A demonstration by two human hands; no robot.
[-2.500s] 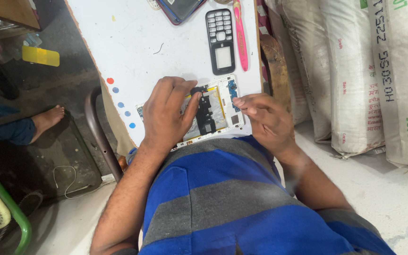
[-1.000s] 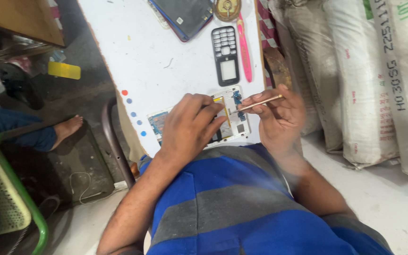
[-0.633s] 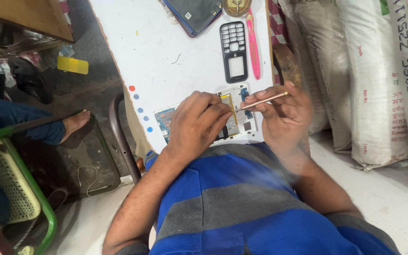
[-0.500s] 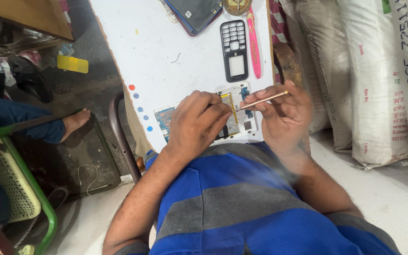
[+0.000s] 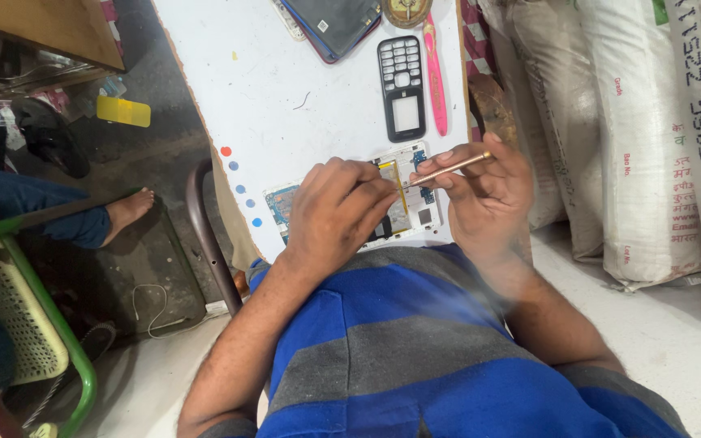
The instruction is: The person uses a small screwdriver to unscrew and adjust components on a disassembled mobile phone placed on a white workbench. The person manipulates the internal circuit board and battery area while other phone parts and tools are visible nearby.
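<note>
Covering much of the opened phone (image 5: 403, 203), left hand (image 5: 336, 212); tool tip perhaps touching.

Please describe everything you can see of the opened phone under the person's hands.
The opened phone lies flat on the white table, near its front edge. Its cover is off: a white frame, a blue circuit board and a silvery metal plate show. The left hand presses on its middle and hides much of it. The right hand holds a thin brass-coloured tool, tip at the phone's upper part.

Tall whitish woven sacks (image 5: 634, 138) with dark and green print stand packed together just beyond the table's (image 5: 285, 89) right edge. At its far edge lies a dark rectangular screen panel (image 5: 341, 23), partly cut off by the frame.
</note>
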